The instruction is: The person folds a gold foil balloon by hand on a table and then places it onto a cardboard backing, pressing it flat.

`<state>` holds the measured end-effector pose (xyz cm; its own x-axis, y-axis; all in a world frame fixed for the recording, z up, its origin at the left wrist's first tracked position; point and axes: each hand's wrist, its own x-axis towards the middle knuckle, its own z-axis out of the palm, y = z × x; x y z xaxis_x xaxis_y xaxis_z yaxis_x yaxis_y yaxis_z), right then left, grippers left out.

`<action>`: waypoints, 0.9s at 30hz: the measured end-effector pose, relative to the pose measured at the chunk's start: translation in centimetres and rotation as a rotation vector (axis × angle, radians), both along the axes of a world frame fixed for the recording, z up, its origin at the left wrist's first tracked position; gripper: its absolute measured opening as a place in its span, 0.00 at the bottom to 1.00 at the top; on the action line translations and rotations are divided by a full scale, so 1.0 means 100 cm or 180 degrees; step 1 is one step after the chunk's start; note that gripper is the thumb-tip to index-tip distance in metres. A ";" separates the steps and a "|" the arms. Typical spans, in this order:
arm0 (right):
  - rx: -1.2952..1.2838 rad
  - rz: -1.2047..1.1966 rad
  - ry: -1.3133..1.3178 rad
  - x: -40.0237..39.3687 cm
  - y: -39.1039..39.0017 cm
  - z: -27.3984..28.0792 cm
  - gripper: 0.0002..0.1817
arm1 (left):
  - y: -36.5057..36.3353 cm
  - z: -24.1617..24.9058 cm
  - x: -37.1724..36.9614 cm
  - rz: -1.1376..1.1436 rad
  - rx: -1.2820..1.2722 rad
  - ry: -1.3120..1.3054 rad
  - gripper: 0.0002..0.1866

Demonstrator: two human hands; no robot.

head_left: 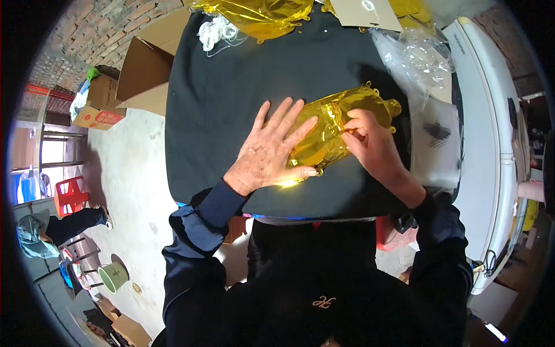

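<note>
Left hand: your left hand point(269, 151) lies flat and open, fingers spread, palm pressing down on the near-left end of a gold foil balloon point(335, 130); it grips nothing.
Right hand: your right hand point(370, 144) is curled, thumb and fingertips pinched on the foil near the balloon's middle, just right of your flat hand.
Balloon: shiny, crinkled and mostly flat, it runs from under your left palm up and away to the right, beyond your pinch.
Surface: a black cloth-covered table point(231, 98) lies under both hands and the balloon.
Beyond the hands: more gold foil point(260, 14) and a tangle of white string point(217, 32) sit at the far edge.
Right of the pinch: clear plastic bags point(416, 61) are heaped.
Left of the table: open cardboard boxes point(144, 69) stand on the floor.
</note>
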<state>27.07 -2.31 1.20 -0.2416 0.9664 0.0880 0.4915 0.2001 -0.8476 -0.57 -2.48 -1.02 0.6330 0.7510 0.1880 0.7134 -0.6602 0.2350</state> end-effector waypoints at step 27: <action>0.1273 0.0895 -0.2360 -0.031 -0.001 -0.030 0.54 | -0.012 0.000 -0.022 0.1075 0.0263 -0.1151 0.24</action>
